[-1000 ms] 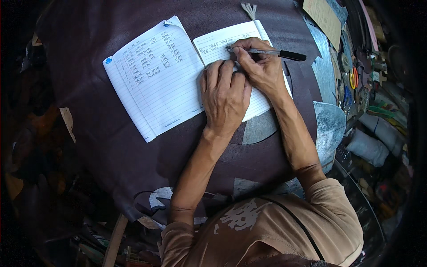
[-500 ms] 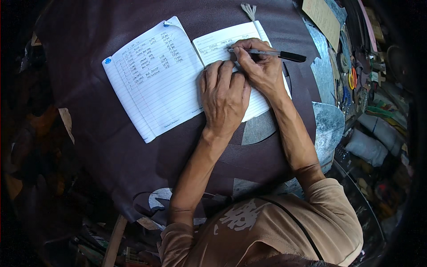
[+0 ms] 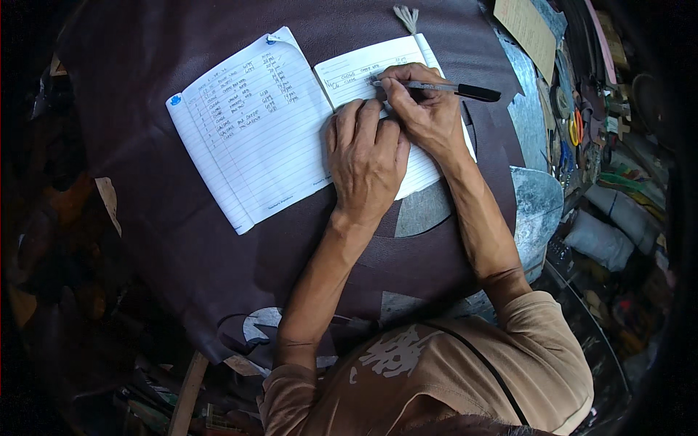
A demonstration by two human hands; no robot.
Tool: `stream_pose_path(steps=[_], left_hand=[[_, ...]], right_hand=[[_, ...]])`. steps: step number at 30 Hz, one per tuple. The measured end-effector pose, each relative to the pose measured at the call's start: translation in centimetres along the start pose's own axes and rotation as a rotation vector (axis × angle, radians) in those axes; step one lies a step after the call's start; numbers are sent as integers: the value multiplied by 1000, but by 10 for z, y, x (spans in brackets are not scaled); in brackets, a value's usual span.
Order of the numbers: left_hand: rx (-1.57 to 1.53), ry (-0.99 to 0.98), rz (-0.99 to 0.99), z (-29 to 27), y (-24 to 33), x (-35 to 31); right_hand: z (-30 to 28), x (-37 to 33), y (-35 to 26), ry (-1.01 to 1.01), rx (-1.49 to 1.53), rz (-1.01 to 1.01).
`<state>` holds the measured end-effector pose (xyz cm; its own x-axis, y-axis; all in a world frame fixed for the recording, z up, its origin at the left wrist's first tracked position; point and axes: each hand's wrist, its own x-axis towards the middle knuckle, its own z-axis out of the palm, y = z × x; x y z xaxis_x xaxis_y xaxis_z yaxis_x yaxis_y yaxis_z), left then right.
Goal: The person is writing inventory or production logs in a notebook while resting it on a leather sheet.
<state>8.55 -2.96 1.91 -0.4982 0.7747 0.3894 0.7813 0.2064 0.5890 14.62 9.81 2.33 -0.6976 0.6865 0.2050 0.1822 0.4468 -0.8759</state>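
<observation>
An open lined notebook (image 3: 254,138) lies on a dark brown leather sheet (image 3: 145,240) spread over the work surface. Its left page carries several handwritten lines; the right page has writing only at the top. My left hand (image 3: 366,158) lies flat, palm down, on the right page near the spine. My right hand (image 3: 425,109) grips a pen (image 3: 465,89) with a black cap end, its tip touching the upper part of the right page. My right hand partly hides the page's outer edge.
A grey metal surface (image 3: 538,203) shows under the leather at the right. Tools, rolls and coloured odds and ends (image 3: 603,145) crowd the right side. A tan card (image 3: 527,25) lies at the top right. Leather scraps and clutter (image 3: 65,203) fill the dark left side.
The pen tip has shifted very slightly along the top lines of the right page. My left hand stays in place on the notebook.
</observation>
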Motion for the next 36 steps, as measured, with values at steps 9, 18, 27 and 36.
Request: stream_pose_path(steps=[9,18,27,36], left_hand=[[-16,2,4,1,-2,-1],[-10,9,6,2,-2,-1],[6,-1,-1,-2,0,0],[-3,0,-1,0,-1,-1]], right_hand=[[0,0,-2,-6,4,12],[1,-1,1,6,-4,27],[-2,-1,-1,-3,-29,20],[-2,-2,-2,0,-29,43]])
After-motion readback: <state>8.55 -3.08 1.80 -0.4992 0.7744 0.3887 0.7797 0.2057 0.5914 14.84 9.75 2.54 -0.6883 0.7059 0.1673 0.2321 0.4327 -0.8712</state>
